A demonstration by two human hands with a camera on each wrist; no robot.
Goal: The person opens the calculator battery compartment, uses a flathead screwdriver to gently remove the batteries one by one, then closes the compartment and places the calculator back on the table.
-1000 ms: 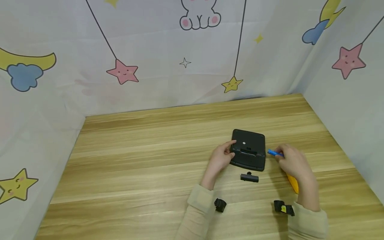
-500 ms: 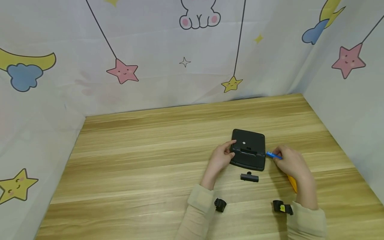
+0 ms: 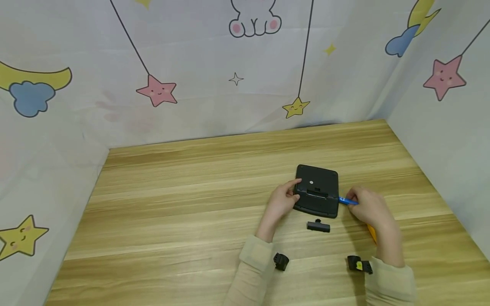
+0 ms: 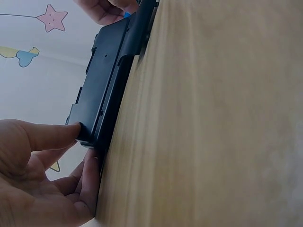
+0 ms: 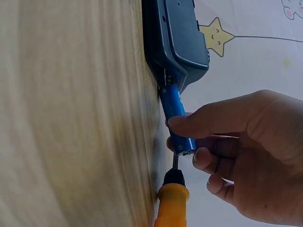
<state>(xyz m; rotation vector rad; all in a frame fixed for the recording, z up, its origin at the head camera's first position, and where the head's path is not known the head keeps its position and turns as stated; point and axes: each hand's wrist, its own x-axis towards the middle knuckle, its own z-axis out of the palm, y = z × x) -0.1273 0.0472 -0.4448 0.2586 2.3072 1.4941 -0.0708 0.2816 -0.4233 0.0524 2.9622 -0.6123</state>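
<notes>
A black calculator [image 3: 321, 182] lies back side up on the wooden table. My left hand [image 3: 282, 199] grips its left edge; in the left wrist view the thumb [image 4: 57, 135] presses on the casing and the other fingers are at its edge. Between thumb and fingers, my right hand [image 3: 369, 206] pinches a blue battery [image 3: 347, 200]. One end of that battery [image 5: 175, 116] meets an opening in the calculator's right side [image 5: 170, 78]. Near my right wrist lies an orange-handled screwdriver [image 3: 371, 233], partly hidden by the arm; its handle [image 5: 172, 203] shows below the battery in the right wrist view.
A small black cover piece with a tab [image 3: 318, 226] lies on the table just in front of the calculator. Black devices sit by each wrist, the left one [image 3: 281, 261] and the right one [image 3: 360, 264]. Printed cloth walls [image 3: 214, 106] border the table's back and sides.
My right hand has moved slightly left, bringing the blue battery from a small gap away up to the calculator's right side. My left hand and the calculator have stayed still.
</notes>
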